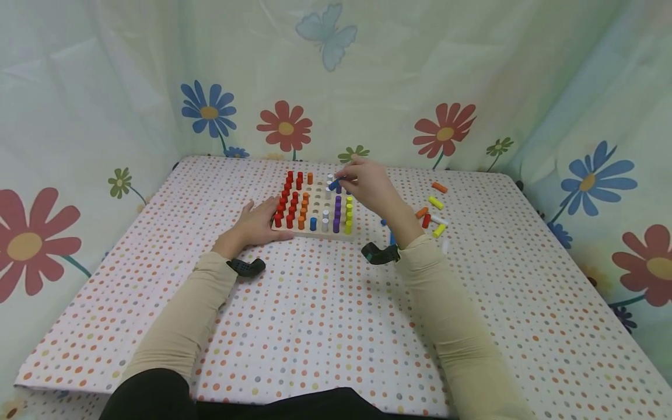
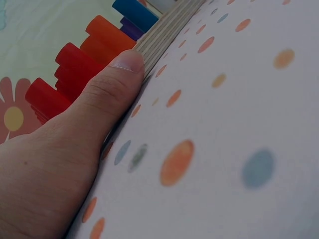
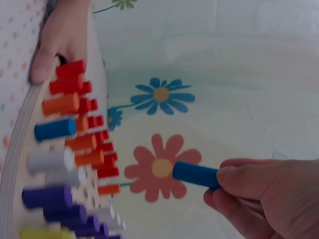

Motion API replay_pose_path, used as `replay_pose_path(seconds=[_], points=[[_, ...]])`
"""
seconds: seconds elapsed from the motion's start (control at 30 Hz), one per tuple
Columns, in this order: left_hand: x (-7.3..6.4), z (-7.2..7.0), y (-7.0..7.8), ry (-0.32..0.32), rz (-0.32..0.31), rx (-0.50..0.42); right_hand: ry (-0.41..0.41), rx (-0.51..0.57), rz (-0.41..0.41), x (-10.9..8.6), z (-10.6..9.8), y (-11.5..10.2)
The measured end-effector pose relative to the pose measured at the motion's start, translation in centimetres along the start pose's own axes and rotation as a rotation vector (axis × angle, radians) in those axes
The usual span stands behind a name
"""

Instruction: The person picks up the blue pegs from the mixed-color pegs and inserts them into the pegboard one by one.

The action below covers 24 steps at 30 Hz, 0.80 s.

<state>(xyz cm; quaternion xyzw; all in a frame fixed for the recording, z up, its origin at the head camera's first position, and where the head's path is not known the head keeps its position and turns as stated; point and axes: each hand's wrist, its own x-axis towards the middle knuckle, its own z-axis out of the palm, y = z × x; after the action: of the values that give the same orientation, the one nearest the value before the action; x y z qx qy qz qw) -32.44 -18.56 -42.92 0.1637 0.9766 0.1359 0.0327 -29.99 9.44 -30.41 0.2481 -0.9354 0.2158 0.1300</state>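
Observation:
My right hand pinches a blue peg between thumb and fingertips, above the far part of a wooden pegboard. In the right wrist view the peg juts out level, apart from the board. My left hand holds the board's near left corner, its thumb along the front edge in the left wrist view. Red pegs fill the left columns, followed by an orange column with a gap. One blue peg stands at the front. White pegs, purple pegs and yellow pegs stand farther right.
Loose pegs lie on the dotted tablecloth to the board's right, among them an orange peg, a yellow peg and a red peg. My right forearm partly covers some blue ones. A flowered curtain hangs behind the table.

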Motion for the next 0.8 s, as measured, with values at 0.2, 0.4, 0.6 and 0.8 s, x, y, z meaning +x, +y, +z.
replay_pose_path(seconds=[0.2, 0.4, 0.6, 0.8], points=[[0.0, 0.0, -0.1, -0.002, -0.001, -0.011, -0.039, 0.019, 0.065, 1.6, 1.8, -2.3], [0.0, -0.1, 0.0, -0.009, 0.012, -0.011, -0.095, -0.031, 0.065, 1.9, 3.8, -2.8], [-0.3, -0.4, 0.1, -0.007, -0.002, 0.009, -0.142, -0.061, 0.055, 2.1, 5.1, -2.4], [-0.3, -0.4, 0.1, -0.009, 0.010, -0.006, -0.228, -0.099, 0.048, 2.3, 6.2, -2.3]])
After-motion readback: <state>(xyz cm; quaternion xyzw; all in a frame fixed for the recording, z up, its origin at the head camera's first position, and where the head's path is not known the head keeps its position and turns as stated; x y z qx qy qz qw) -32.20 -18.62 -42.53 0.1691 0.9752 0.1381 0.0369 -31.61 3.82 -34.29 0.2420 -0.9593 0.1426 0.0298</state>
